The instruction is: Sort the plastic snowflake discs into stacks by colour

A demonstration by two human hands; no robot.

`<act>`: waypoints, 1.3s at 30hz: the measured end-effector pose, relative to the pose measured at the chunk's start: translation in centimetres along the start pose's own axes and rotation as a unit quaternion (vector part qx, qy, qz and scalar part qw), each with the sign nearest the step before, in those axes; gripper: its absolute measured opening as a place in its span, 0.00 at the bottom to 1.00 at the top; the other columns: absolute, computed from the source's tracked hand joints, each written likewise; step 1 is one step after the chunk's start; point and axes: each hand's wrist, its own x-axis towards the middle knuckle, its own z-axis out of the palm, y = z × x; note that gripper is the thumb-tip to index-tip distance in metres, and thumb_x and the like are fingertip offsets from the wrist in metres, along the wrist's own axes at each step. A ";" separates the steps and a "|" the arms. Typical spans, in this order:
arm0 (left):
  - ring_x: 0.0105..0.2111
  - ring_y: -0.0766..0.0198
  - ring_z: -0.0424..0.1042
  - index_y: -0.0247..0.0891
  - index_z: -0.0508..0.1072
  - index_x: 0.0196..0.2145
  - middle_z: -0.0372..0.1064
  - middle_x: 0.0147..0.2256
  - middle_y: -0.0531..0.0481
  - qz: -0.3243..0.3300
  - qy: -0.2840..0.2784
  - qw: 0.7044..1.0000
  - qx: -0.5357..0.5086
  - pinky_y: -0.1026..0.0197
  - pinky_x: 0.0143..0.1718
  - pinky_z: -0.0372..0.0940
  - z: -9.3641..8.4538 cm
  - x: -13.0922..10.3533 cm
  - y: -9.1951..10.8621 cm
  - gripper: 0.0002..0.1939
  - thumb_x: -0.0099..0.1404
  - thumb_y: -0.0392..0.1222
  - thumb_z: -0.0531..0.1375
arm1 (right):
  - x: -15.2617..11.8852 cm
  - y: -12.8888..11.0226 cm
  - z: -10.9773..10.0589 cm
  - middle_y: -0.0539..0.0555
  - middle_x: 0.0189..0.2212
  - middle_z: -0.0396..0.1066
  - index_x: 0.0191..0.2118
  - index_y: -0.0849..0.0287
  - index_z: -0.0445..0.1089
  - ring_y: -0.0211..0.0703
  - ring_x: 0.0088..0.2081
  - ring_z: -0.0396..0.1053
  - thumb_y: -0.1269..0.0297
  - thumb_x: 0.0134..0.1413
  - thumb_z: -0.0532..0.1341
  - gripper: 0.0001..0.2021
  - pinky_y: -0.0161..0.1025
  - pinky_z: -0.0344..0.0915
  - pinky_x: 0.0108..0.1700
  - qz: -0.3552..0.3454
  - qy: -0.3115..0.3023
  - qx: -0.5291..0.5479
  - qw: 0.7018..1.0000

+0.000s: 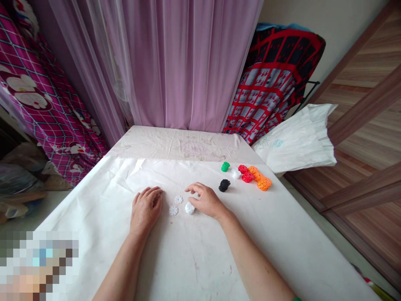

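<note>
My left hand (pixel 146 209) rests on the white-covered table, its fingers stretched forward and nothing visible in it. To its right lie two flat white notched discs (pixel 173 210), one a little behind the other. A short stack of white notched discs (pixel 189 208) stands beside them. Over the right side of this stack is my right hand (pixel 205 200), thumb and fingers apart. Its thumb tip comes close to the stack; whether it touches I cannot tell. Past that hand stands a stack of black discs (pixel 224 185).
Toward the back right sit a green stack (pixel 225 167), a white stack (pixel 236 173), red stacks (pixel 247 176) and orange stacks (pixel 264 183) of discs. A white bag (pixel 300 140) leans at the table's right edge. Purple curtains (pixel 188 62) hang behind the table (pixel 175 259).
</note>
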 end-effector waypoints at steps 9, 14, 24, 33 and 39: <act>0.60 0.52 0.64 0.45 0.76 0.47 0.74 0.54 0.48 -0.002 0.005 1.000 -0.008 0.42 0.63 0.53 0.4 0.0 -0.3 0.18 0.68 0.44 0.49 | 3.7 -4.2 1.2 0.57 0.52 0.73 0.53 0.56 0.71 0.46 0.51 0.72 0.71 0.52 0.61 0.20 0.37 0.64 0.50 -0.001 -0.179 -0.285 0.942; 0.60 0.52 0.64 0.45 0.76 0.47 0.73 0.54 0.49 -0.006 0.001 1.000 -0.012 0.42 0.63 0.53 0.5 0.0 -0.2 0.18 0.68 0.44 0.49 | 3.9 -5.5 1.8 0.60 0.48 0.75 0.53 0.59 0.69 0.49 0.48 0.73 0.69 0.53 0.62 0.20 0.38 0.64 0.45 -0.017 -0.203 -0.353 0.913; 0.60 0.53 0.64 0.45 0.76 0.47 0.74 0.54 0.49 -0.003 0.003 1.000 -0.008 0.42 0.63 0.53 0.4 0.0 -0.2 0.18 0.68 0.43 0.50 | 2.4 -2.9 -2.2 0.50 0.41 0.75 0.47 0.56 0.72 0.38 0.37 0.71 0.67 0.49 0.64 0.17 0.34 0.61 0.40 0.011 -0.106 -0.182 0.978; 0.61 0.52 0.63 0.44 0.76 0.47 0.73 0.55 0.50 -0.007 -0.008 1.000 -0.007 0.43 0.63 0.52 0.2 0.0 0.0 0.18 0.68 0.44 0.49 | -0.7 -2.1 -2.1 0.52 0.42 0.74 0.43 0.55 0.75 0.42 0.42 0.70 0.65 0.50 0.64 0.12 0.36 0.59 0.42 -0.022 -0.130 -0.229 0.965; 0.60 0.53 0.64 0.45 0.76 0.48 0.73 0.55 0.49 -0.002 0.004 1.000 -0.010 0.42 0.63 0.52 0.5 0.0 -0.3 0.18 0.68 0.44 0.49 | -0.9 -2.4 -2.4 0.53 0.48 0.72 0.49 0.53 0.73 0.43 0.46 0.71 0.64 0.50 0.64 0.18 0.37 0.60 0.45 0.001 -0.137 -0.230 0.964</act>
